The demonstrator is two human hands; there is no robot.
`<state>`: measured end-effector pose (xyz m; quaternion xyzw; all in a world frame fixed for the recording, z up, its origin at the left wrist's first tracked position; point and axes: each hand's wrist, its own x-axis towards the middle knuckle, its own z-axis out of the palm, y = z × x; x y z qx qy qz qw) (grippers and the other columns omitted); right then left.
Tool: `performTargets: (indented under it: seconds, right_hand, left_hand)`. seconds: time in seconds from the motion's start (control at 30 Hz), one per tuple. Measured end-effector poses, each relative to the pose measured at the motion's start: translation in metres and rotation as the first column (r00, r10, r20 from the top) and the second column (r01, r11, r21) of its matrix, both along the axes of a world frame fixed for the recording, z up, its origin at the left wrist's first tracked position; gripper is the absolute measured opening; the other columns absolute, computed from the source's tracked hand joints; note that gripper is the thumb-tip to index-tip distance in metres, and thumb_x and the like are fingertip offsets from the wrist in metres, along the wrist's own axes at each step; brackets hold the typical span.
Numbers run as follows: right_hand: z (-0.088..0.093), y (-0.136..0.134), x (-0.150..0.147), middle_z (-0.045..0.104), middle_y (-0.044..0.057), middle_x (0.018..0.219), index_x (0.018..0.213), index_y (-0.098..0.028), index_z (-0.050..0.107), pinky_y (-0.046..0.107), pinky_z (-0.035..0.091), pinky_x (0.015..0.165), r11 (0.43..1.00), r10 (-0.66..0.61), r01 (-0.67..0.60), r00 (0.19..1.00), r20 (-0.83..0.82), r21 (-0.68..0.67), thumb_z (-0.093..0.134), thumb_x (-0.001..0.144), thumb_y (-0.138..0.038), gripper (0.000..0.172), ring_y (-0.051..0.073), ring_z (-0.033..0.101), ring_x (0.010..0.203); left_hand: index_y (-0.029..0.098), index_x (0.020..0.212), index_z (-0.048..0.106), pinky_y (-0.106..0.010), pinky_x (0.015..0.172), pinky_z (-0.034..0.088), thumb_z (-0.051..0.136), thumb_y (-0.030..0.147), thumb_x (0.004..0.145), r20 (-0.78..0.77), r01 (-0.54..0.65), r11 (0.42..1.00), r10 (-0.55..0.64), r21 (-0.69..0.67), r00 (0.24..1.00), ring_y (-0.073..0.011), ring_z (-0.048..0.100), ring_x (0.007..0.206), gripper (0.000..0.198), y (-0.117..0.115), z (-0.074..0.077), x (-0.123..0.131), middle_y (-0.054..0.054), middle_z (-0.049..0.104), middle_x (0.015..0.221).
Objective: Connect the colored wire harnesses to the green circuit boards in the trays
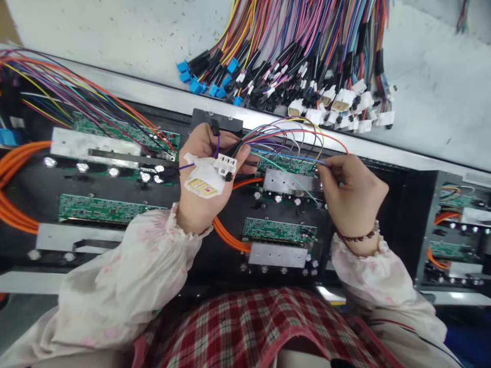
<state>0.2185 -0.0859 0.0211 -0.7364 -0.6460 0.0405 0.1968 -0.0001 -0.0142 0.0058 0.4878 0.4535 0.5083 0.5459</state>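
Observation:
My left hand (209,189), palm up, is closed on a wire harness, its thumb pressed over the dark-sleeved end. A white multi-pin connector (204,179) and a smaller white plug (225,164) lie over the palm. Thin coloured wires (295,125) fan out from there to the right. My right hand (351,186) pinches the loose ends of some of them, a blue and a red wire among these. One teal wire hangs lower, apart from the bunch. Beneath both hands are green circuit boards (280,229) with silver metal plates (278,254) in a black housing.
Many bundled harnesses (307,30) with blue and white connectors lie on the pale surface at the back. Thick orange cables (15,168) loop at the left, below more coloured wires (99,97). A black partition (425,220) stands at the right, with another housing beyond it.

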Motion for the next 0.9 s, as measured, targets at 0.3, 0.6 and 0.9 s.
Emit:
performTargets:
  seconds: [0.3,0.6,0.9]
  right_hand:
    - [0.003,0.0,0.002,0.068,0.002,0.085,0.095,-0.021,0.063,0.031,0.048,0.07,1.0,-0.008,0.007,0.999,-0.033,-0.019,0.062,0.091,-0.026,0.006,0.016,0.063,0.075]
    - [0.022,0.002,-0.019,0.066,0.003,0.084,0.086,-0.021,0.062,0.03,0.049,0.07,0.994,0.111,-0.111,0.994,-0.004,-0.025,0.055,0.095,-0.025,0.012,0.016,0.063,0.079]
    - [-0.012,0.023,-0.017,0.07,0.001,0.081,0.093,-0.023,0.061,0.029,0.051,0.064,0.997,0.049,-0.055,0.991,-0.123,-0.053,0.056,0.093,-0.029,0.008,0.016,0.069,0.073]
  left_hand:
    - [0.026,0.084,0.056,-0.032,0.058,0.066,0.079,0.022,0.081,-0.034,-0.039,0.997,0.037,-0.06,0.999,-0.0153,0.069,0.066,0.024,-0.002,-0.001,0.002,0.003,0.065,0.087]
    - [0.024,0.081,0.05,-0.033,0.053,0.058,0.079,0.027,0.083,-0.112,-0.04,0.998,0.045,0.044,0.993,-0.0156,0.067,0.066,0.028,-0.001,-0.004,0.001,0.001,0.061,0.084]
    - [0.024,0.078,0.052,-0.033,0.064,0.048,0.076,0.016,0.079,-0.368,-0.043,0.941,0.172,0.336,0.914,-0.0152,0.058,0.073,0.026,0.003,-0.01,-0.003,0.002,0.054,0.073]
